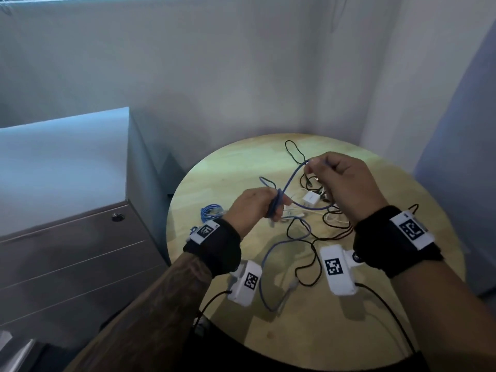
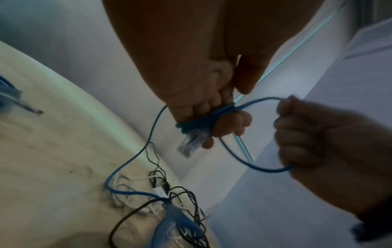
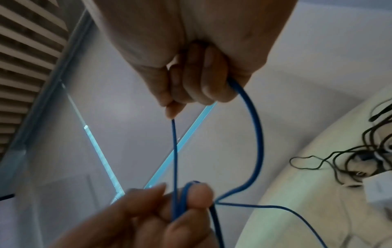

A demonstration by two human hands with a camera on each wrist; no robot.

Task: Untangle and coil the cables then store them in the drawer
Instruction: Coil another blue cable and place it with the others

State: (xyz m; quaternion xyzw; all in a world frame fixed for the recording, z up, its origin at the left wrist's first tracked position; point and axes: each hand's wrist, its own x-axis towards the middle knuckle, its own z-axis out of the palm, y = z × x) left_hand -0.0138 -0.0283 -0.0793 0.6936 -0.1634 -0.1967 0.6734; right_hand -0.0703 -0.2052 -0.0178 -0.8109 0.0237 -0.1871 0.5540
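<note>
A blue network cable [image 1: 291, 178] runs between both hands above the round wooden table [image 1: 295, 323]. My left hand [image 1: 255, 208] grips several loops of it wound round the fingers [image 2: 199, 109], with its clear plug [image 2: 191, 142] hanging below. My right hand [image 1: 341, 181] pinches a loop of the same cable [image 3: 256, 134], raised a little higher and to the right. The cable's free part [image 1: 271, 253] trails down onto the table toward a tangle of black and white cables [image 1: 322, 216]. A second blue cable [image 1: 212, 212] lies coiled at the table's left edge.
A grey drawer cabinet [image 1: 67, 253] with a round lock [image 1: 117, 217] stands left of the table, its drawers closed. A small white adapter [image 1: 311, 197] lies in the tangle. White walls close in behind and on the right.
</note>
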